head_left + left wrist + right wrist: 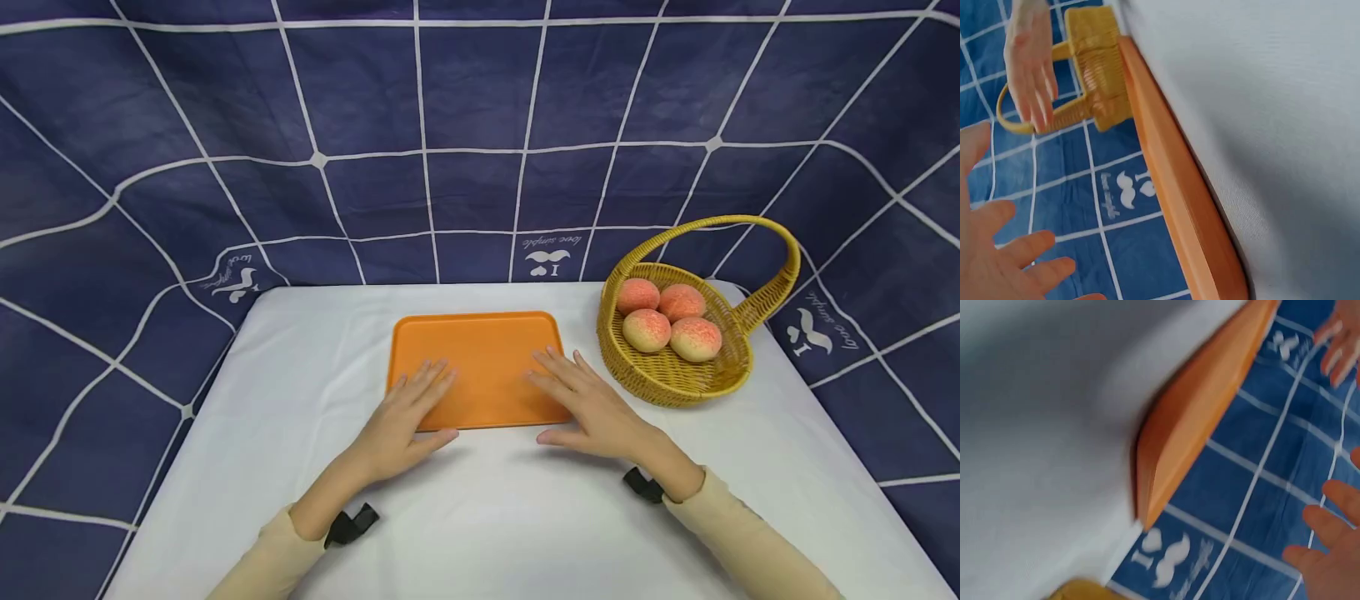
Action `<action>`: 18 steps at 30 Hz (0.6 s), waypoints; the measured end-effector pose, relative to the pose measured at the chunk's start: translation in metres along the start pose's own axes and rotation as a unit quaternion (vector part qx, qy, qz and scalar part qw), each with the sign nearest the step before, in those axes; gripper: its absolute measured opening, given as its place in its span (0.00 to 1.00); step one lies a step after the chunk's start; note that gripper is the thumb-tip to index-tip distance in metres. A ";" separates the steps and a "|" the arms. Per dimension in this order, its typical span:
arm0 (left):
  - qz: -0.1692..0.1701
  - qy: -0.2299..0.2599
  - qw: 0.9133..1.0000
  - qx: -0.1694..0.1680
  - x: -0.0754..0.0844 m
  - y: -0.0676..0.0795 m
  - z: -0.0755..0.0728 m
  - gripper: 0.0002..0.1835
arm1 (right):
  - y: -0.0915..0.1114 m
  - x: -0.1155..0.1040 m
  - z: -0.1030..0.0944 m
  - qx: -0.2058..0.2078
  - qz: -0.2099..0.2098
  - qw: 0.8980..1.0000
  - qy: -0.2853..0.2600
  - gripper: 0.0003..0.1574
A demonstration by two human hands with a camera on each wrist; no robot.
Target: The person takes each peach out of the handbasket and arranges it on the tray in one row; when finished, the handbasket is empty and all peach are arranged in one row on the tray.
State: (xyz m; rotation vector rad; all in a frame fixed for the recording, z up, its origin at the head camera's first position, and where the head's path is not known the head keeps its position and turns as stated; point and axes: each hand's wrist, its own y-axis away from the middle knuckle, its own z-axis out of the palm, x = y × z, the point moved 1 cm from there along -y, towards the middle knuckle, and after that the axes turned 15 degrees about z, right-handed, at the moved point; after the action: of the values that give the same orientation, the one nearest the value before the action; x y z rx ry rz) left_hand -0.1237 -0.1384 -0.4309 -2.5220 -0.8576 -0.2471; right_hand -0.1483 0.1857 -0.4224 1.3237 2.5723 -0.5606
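Note:
An orange rectangular tray (491, 367) lies flat on the white-covered table. My left hand (401, 429) is over its near left corner, fingers spread and pointing forward. Over the near right corner is my right hand (592, 408), its fingers also stretched out. Both wrist views show the hands raised above the level of the tray, apart from it, with nothing held. To the right of the right hand stands a yellow woven basket (637, 382) with a tall arched handle. Several pink and cream peaches (695, 339) sit inside it.
The white tablecloth (315, 367) covers the table on all sides of the tray. Behind and beside the table hangs a dark blue cloth (480, 192) with white grid lines. A black strap (352, 525) is on the left wrist, another (643, 485) on the right.

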 end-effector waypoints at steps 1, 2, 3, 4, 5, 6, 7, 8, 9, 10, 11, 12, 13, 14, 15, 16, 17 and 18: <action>-0.008 0.016 1.000 0.019 -0.001 0.001 -0.001 0.41 | 0.001 0.004 -0.004 0.015 0.007 1.000 -0.012 0.52; -0.016 0.031 0.999 0.038 -0.003 0.001 -0.002 0.41 | 0.003 0.009 -0.008 0.034 0.015 0.999 -0.024 0.51; -0.026 0.044 0.997 0.056 -0.006 0.002 -0.003 0.41 | 0.005 0.014 -0.013 0.054 0.025 0.998 -0.036 0.49; -0.038 0.057 0.995 0.072 -0.008 0.003 -0.004 0.40 | 0.006 0.019 -0.017 0.075 0.035 0.995 -0.049 0.47; -0.051 0.068 0.993 0.085 -0.012 0.004 -0.005 0.40 | 0.007 0.024 -0.022 0.096 0.050 0.992 -0.062 0.45; -0.063 0.081 0.990 0.098 -0.016 0.005 -0.006 0.39 | 0.009 0.030 -0.027 0.118 0.066 0.988 -0.075 0.43; -0.076 0.093 0.987 0.110 -0.021 0.007 -0.007 0.39 | 0.010 0.036 -0.031 0.139 0.084 0.983 -0.087 0.42; -0.090 0.103 0.983 0.119 -0.026 0.008 -0.008 0.38 | 0.010 0.042 -0.036 0.159 0.104 0.977 -0.097 0.40; -0.103 0.111 0.980 0.128 -0.031 0.010 -0.008 0.38 | 0.011 0.049 -0.040 0.176 0.124 0.970 -0.109 0.39; -0.114 0.118 0.977 0.135 -0.037 0.012 -0.008 0.37 | 0.011 0.055 -0.045 0.191 0.146 0.963 -0.119 0.38; -0.123 0.123 0.975 0.141 -0.042 0.013 -0.008 0.37 | 0.011 0.062 -0.049 0.202 0.169 0.956 -0.129 0.38; -0.130 0.129 0.972 0.148 -0.047 0.015 -0.007 0.37 | 0.012 0.069 -0.053 0.210 0.192 0.949 -0.137 0.37; -0.138 0.133 0.970 0.152 -0.051 0.016 -0.007 0.37 | 0.012 0.075 -0.056 0.214 0.215 0.942 -0.143 0.37; -0.145 0.136 0.968 0.154 -0.055 0.018 -0.006 0.37 | 0.012 0.081 -0.059 0.219 0.236 0.935 -0.147 0.37; -0.151 0.138 0.966 0.156 -0.059 0.019 -0.005 0.37 | 0.012 0.088 -0.062 0.222 0.254 0.929 -0.149 0.37; -0.156 0.141 0.965 0.157 -0.062 0.020 -0.003 0.37 | 0.012 0.093 -0.064 0.221 0.277 0.923 -0.149 0.37; -0.160 0.143 0.964 0.157 -0.065 0.021 -0.002 0.37 | 0.012 0.099 -0.066 0.218 0.297 0.917 -0.150 0.38; -0.165 0.148 0.962 0.157 -0.068 0.022 -0.001 0.37 | 0.012 0.104 -0.067 0.215 0.316 0.912 -0.151 0.38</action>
State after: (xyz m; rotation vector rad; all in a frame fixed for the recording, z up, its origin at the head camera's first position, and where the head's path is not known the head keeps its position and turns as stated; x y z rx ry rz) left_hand -0.1641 -0.1901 -0.4595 -1.9804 -1.0937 -0.5349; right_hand -0.1991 0.2964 -0.3991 1.9022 1.6785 -1.1171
